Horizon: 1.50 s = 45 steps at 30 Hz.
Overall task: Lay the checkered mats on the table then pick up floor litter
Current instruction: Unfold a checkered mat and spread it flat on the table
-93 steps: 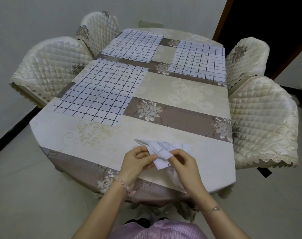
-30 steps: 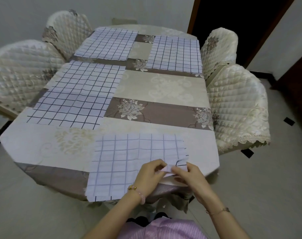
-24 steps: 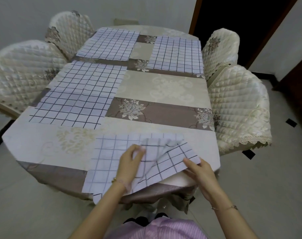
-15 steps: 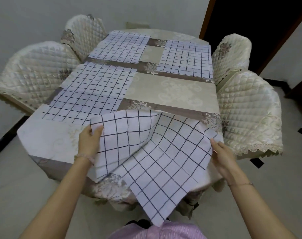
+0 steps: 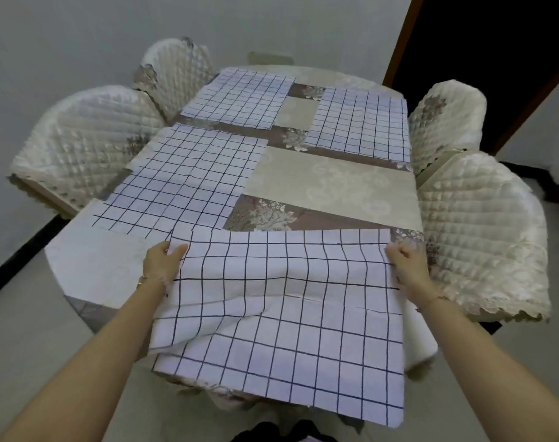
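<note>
A white checkered mat (image 5: 281, 301) with dark grid lines hangs spread between my hands over the near right end of the table (image 5: 329, 183). My left hand (image 5: 161, 260) grips its far left corner and my right hand (image 5: 406, 260) grips its far right corner. The mat's near half droops past the table's front edge. Three more checkered mats lie flat: one at the near left (image 5: 189, 177), one at the far left (image 5: 243, 97), one at the far right (image 5: 361, 122).
Quilted cream chairs flank the table: two on the left (image 5: 90, 145) (image 5: 176, 71), two on the right (image 5: 482, 237) (image 5: 447, 119). A dark doorway (image 5: 482, 43) opens at the back right. Pale floor tiles (image 5: 29, 327) surround the table.
The folded mat has been opened out. Both hands moved apart and lifted its far corners, so it now hangs flat and square to the table instead of skewed.
</note>
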Motion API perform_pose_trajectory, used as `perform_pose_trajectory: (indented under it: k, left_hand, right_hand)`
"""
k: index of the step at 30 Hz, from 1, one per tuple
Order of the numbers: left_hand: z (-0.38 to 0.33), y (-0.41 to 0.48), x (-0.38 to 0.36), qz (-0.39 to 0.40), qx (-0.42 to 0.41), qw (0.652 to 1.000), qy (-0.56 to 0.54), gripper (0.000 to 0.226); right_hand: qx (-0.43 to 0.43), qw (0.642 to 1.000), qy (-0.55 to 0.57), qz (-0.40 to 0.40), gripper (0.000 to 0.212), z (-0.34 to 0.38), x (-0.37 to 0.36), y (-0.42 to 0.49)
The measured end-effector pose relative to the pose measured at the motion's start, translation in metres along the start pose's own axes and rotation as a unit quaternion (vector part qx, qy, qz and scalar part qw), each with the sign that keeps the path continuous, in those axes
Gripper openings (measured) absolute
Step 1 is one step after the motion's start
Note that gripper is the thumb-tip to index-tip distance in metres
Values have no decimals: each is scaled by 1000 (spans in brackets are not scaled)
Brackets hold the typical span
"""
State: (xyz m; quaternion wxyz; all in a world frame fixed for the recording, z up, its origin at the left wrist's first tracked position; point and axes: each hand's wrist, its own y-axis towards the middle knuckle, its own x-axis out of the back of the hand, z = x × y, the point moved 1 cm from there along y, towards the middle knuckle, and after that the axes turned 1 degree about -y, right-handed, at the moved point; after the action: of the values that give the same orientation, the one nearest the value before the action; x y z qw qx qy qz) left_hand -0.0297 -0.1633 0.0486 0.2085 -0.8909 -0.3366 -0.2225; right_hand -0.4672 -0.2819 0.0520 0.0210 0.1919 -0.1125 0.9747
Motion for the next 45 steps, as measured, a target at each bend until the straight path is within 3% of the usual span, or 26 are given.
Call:
perform_pose_trajectory:
  k: [1,5,14,17,19,23,26,28,32,40,45]
  left_hand:
    - [4,3,-4,-7,25,1000,3,27]
    - [14,10,-4,-2,91,996,-15,44]
    - [64,-38,41,125,145,974,-120,9]
    - [90,-65,43,131,144,977,-84,23]
    - [98,-79,39,118,121,983,-72,22]
    - [83,-97,30,56,79,990,-105,11]
    - [59,-102,24,29,23,991,-128,3]
    - [38,-98,21,31,-37,990,-132,12]
    - [-13,-85,8,87,-126,979,-136,3]
    - [-84,-135,-98,270,-201,932,-134,2]
    - [-100,-210,-168,362,-215,899,-118,24]
  right_hand:
    - [-34,999,-2,15,24,-6,-3,-1]
    - [-103,994,2,36,23,-35,-6,-4]
    - [-128,989,6,74,37,-64,5,-50]
    - [-115,991,-1,75,13,-64,3,-69]
    - [-102,993,-19,61,18,-63,1,-78]
    - [-76,996,-32,13,34,-55,0,-90]
    - [-65,998,-6,-20,25,-44,11,-103]
    - [-53,997,23,-57,17,-33,26,-113]
    - [-28,984,50,-168,10,-17,76,-146]
    - [-77,919,123,-368,21,-66,180,-252]
    - [-130,882,158,-425,19,-125,241,-309]
